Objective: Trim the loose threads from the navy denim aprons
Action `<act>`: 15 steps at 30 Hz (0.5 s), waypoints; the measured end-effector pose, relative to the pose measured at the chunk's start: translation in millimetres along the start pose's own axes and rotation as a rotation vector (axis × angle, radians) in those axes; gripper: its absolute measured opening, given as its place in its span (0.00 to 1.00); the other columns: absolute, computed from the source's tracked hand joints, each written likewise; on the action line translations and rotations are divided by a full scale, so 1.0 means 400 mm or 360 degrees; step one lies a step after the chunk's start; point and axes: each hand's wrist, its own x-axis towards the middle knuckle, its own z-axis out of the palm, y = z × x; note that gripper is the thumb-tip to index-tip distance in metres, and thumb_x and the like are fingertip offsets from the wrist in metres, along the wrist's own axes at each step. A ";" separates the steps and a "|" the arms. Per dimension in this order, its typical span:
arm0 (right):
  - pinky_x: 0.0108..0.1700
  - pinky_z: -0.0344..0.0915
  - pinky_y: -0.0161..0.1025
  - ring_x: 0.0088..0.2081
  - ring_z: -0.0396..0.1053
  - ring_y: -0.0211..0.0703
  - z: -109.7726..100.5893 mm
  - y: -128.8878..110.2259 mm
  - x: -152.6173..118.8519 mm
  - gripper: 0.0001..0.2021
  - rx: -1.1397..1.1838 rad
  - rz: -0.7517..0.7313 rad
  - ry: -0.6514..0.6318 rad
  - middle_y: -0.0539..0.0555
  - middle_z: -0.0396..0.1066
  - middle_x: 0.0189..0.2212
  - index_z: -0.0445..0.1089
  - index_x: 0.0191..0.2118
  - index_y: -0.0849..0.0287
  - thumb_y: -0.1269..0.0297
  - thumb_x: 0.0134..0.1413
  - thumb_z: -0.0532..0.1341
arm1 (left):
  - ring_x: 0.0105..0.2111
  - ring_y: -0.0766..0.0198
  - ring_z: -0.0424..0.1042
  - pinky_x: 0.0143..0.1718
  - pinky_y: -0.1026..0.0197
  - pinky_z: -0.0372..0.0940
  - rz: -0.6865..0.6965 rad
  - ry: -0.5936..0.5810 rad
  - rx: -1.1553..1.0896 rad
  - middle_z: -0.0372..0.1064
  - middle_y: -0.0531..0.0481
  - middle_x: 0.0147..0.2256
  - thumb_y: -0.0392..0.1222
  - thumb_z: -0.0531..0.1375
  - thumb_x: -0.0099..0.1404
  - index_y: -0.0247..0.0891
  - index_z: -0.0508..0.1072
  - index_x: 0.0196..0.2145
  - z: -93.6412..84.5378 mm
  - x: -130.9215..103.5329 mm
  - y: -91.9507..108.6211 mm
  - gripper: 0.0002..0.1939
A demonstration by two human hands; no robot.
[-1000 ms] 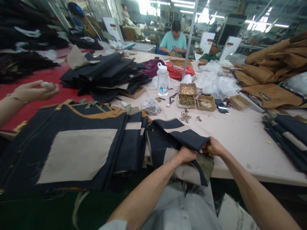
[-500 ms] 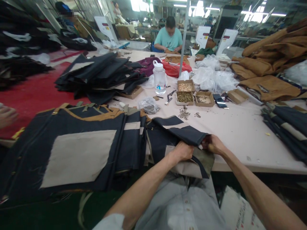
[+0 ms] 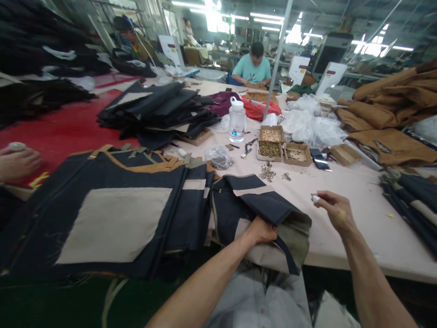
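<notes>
A dark navy garment piece (image 3: 247,193) with beige and olive patches lies folded at the table's front edge. My left hand (image 3: 261,231) is closed on its lower edge, fingers partly hidden under the fold. To the right, apart from the cloth, my right hand (image 3: 332,209) is raised above the table with thumb and forefinger pinched together. White shows at the thumb tip, like a wrap. A tiny dark piece seems to stick out of the pinch, too small to name. A stack of navy garment pieces (image 3: 175,200) with beige patches lies left of my left hand.
Small boxes of metal fittings (image 3: 269,150) stand mid-table, with loose metal rings (image 3: 266,173) before them. A water bottle (image 3: 236,120) and a metal pole (image 3: 276,64) rise behind. Brown garments (image 3: 385,102) are piled at right. Another person's hand (image 3: 18,163) is at far left; a co-worker (image 3: 252,68) sits opposite.
My right hand has let go of the garment piece and moved right, away from it. The cloth's right end now gapes open. My left hand keeps its hold. The view has shifted slightly.
</notes>
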 end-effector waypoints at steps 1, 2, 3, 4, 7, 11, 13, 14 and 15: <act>0.35 0.68 0.41 0.31 0.71 0.46 0.029 0.000 0.046 0.17 -0.0117 0.0018 -0.0040 0.56 0.76 0.31 0.78 0.41 0.61 0.55 0.49 0.68 | 0.53 0.51 0.71 0.61 0.50 0.64 0.0002 -0.0008 0.0016 0.74 0.40 0.53 0.39 0.53 0.67 0.35 0.75 0.49 0.002 -0.001 -0.001 0.17; 0.34 0.67 0.39 0.30 0.71 0.45 0.069 0.001 0.089 0.17 -0.0251 0.0025 -0.0122 0.55 0.76 0.29 0.78 0.41 0.62 0.55 0.49 0.67 | 0.53 0.51 0.71 0.61 0.49 0.64 0.0002 -0.0018 0.0034 0.74 0.41 0.52 0.39 0.53 0.67 0.36 0.75 0.48 0.002 -0.001 0.000 0.17; 0.33 0.66 0.38 0.29 0.71 0.45 0.115 0.002 0.128 0.16 -0.0383 0.0013 -0.0225 0.54 0.75 0.28 0.78 0.40 0.62 0.56 0.49 0.66 | 0.54 0.51 0.71 0.61 0.49 0.64 0.0001 -0.0028 0.0054 0.74 0.41 0.53 0.38 0.52 0.67 0.36 0.75 0.49 -0.001 -0.001 0.001 0.17; 0.33 0.65 0.38 0.29 0.71 0.45 0.165 0.002 0.162 0.14 -0.0525 -0.0020 -0.0308 0.54 0.75 0.27 0.77 0.38 0.62 0.57 0.49 0.64 | 0.55 0.51 0.70 0.61 0.49 0.63 0.0003 -0.0044 0.0075 0.73 0.41 0.54 0.39 0.52 0.67 0.36 0.75 0.50 -0.007 -0.002 0.003 0.18; 0.37 0.63 0.36 0.32 0.71 0.44 0.305 0.001 0.227 0.09 -0.1033 -0.0144 -0.0480 0.54 0.76 0.28 0.77 0.34 0.60 0.64 0.49 0.62 | 0.61 0.51 0.64 0.63 0.50 0.61 0.0019 -0.0140 0.0113 0.68 0.41 0.59 0.40 0.52 0.68 0.34 0.72 0.55 -0.030 -0.004 0.012 0.20; 0.41 0.62 0.36 0.39 0.73 0.46 0.405 -0.006 0.248 0.09 -0.1533 -0.0162 -0.0586 0.56 0.77 0.34 0.77 0.34 0.58 0.63 0.56 0.60 | 0.63 0.51 0.61 0.63 0.53 0.59 -0.0007 -0.0179 0.0037 0.62 0.40 0.64 0.40 0.52 0.68 0.34 0.69 0.59 -0.045 -0.008 0.021 0.23; 0.45 0.63 0.37 0.43 0.73 0.49 0.423 -0.010 0.248 0.12 -0.1706 -0.0177 -0.0585 0.61 0.77 0.39 0.77 0.37 0.60 0.62 0.61 0.57 | 0.62 0.52 0.62 0.63 0.54 0.59 -0.0020 -0.0168 -0.0012 0.60 0.42 0.65 0.40 0.53 0.67 0.36 0.68 0.60 -0.042 -0.007 0.021 0.24; 0.46 0.63 0.38 0.44 0.73 0.50 0.428 -0.011 0.248 0.14 -0.1780 -0.0190 -0.0598 0.63 0.77 0.41 0.77 0.39 0.61 0.61 0.64 0.55 | 0.62 0.52 0.62 0.62 0.54 0.60 -0.0022 -0.0171 -0.0030 0.60 0.42 0.65 0.40 0.53 0.67 0.37 0.68 0.60 -0.040 -0.006 0.020 0.24; 0.48 0.63 0.39 0.46 0.73 0.52 0.432 -0.013 0.248 0.15 -0.1842 -0.0198 -0.0624 0.65 0.76 0.43 0.76 0.41 0.62 0.61 0.65 0.53 | 0.61 0.52 0.63 0.62 0.52 0.61 -0.0022 -0.0181 -0.0042 0.60 0.43 0.65 0.40 0.53 0.67 0.37 0.68 0.60 -0.038 -0.005 0.019 0.24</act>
